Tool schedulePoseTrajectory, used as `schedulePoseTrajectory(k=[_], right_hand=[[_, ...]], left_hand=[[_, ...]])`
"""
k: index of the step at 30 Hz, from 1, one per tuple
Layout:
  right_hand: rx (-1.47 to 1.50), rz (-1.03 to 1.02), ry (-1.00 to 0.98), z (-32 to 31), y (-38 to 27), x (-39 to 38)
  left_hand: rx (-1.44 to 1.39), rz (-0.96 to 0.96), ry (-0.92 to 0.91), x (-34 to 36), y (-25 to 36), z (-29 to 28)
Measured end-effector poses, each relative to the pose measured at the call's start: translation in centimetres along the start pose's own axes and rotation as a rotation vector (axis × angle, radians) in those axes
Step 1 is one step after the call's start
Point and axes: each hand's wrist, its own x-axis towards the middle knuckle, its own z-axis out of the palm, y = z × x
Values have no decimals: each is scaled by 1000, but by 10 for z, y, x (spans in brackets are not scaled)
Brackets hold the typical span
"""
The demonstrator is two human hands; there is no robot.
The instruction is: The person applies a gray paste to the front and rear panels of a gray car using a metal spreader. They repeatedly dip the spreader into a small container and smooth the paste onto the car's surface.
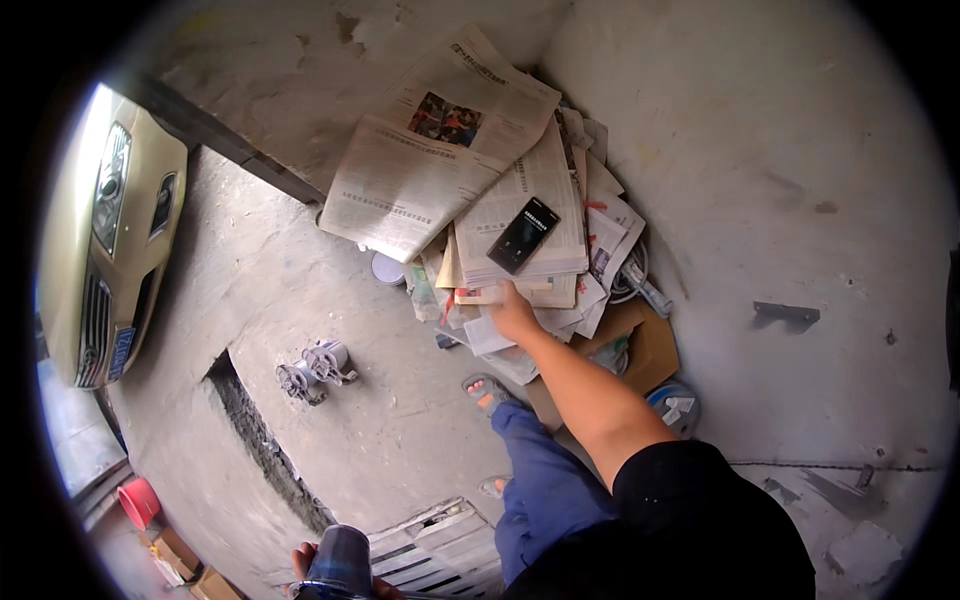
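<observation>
My right hand (513, 312) reaches to the lower edge of a pile of newspapers (530, 230), its fingers gripping the paper there. A black phone (522, 236) lies on the pile, and large unfolded sheets (400, 190) rest over its upper left. At the bottom, my left hand (305, 560) holds a dark cylindrical can (340, 555), partly cut off by the picture's edge.
A beige car (135, 250) stands at left. Two dirty cans (325, 360) lie near a trench (250, 420). A cardboard box (650, 365) and coiled hose (640, 280) sit beside the papers along the wall. A slatted pallet (430, 540), red bucket (140, 500) and boxes (175, 555) are lower down.
</observation>
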Motion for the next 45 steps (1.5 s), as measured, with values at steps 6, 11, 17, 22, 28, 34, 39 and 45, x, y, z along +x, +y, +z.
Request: schedulePoseTrajectory(k=[6,11,17,22,28,34,39,45], right_hand=[[45,95,98,15,5,28],[31,68,119,17,8,35],[-34,16,102,22,7,42],[-33,70,90,26,4,48],[-21,124,36,24,-16,57],[-170,-147,-94,40,-10,56],[-260,-197,-434,52,33,-19],[-463,-111,-893,-7,53,-127]], left_hand=[[-97,-92,-144,17,3,32],[-44,-54,-228,25,3,39],[11,-99,-168,18,-18,32],[-120,13,-299,32,-3,43],[-47,25,-213,30,-7,44],[-17,-24,-189,26,-6,39],[-151,-10,-163,22,0,34],[21,-19,9,13,41,19]])
